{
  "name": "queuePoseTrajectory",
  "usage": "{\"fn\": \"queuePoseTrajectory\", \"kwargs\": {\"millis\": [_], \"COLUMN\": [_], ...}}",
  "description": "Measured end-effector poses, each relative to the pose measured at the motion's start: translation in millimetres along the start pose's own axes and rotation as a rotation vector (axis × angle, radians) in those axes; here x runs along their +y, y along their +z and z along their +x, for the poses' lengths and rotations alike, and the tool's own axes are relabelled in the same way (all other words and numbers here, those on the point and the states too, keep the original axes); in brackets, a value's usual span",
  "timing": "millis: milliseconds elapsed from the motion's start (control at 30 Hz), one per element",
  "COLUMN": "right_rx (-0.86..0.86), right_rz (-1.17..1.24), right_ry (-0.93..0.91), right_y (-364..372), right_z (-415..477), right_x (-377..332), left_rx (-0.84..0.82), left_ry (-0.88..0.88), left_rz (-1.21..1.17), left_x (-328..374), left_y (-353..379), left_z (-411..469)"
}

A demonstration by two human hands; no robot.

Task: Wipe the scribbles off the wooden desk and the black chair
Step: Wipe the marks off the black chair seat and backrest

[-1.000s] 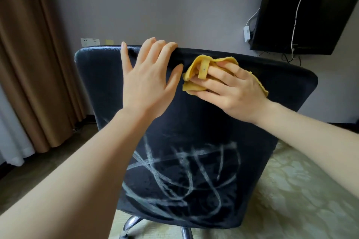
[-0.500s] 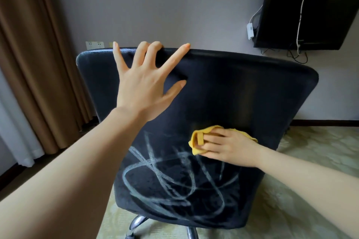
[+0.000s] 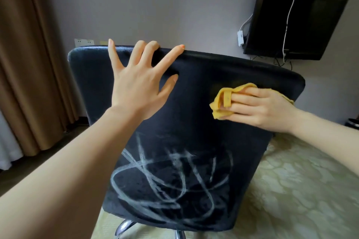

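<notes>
Pressing a yellow cloth [image 3: 223, 99] against the black chair [image 3: 194, 87] backrest, the right hand [image 3: 258, 108] is clutching it while the left hand [image 3: 139, 85] is bracing, fingers spread, above white scribbles [image 3: 171, 178].

One black chair [image 3: 194, 103], one yellow cloth [image 3: 223, 99] under the right hand [image 3: 260, 108], one left hand [image 3: 139, 83], one scribble patch [image 3: 171, 180] below the cloth, one curtain [image 3: 29, 54], one monitor [image 3: 291, 25].

Wall-mounted black TV [image 3: 295, 25] upper right; white cable [image 3: 287, 15] hangs over it; brown curtain [image 3: 29, 64] far left; wall socket [image 3: 84, 41] between them.
</notes>
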State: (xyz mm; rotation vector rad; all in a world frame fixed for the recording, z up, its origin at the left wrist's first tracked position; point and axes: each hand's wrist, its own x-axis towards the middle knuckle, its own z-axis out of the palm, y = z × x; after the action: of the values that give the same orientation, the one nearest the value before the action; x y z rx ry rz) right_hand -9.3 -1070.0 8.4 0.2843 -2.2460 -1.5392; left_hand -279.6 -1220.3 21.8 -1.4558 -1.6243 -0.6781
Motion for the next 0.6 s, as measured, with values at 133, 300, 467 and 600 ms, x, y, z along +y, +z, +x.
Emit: {"fn": "queuePoseTrajectory", "kwargs": {"millis": [133,300,467,600], "right_rx": [0.130,0.290,0.300,0.221], "right_rz": [-0.050,-0.068,-0.044,0.060], "right_ry": [0.099,0.282,0.387,0.352], "right_y": [-8.7,-8.4,13.9,33.1], "right_z": [43.6,98.9,124.1,114.4], "right_x": [14.8,3.6,-29.3,-68.3], "left_rx": [-0.006,-0.057,-0.094,-0.132], "left_ry": [0.003,-0.002,-0.033,-0.054], "left_rz": [0.005,0.029,0.043,0.099], "left_x": [-4.8,-16.8,-31.7,-41.8], "left_y": [0.0,-0.9,-4.8,-6.6], "left_z": [0.1,0.1,0.2,0.0]}}
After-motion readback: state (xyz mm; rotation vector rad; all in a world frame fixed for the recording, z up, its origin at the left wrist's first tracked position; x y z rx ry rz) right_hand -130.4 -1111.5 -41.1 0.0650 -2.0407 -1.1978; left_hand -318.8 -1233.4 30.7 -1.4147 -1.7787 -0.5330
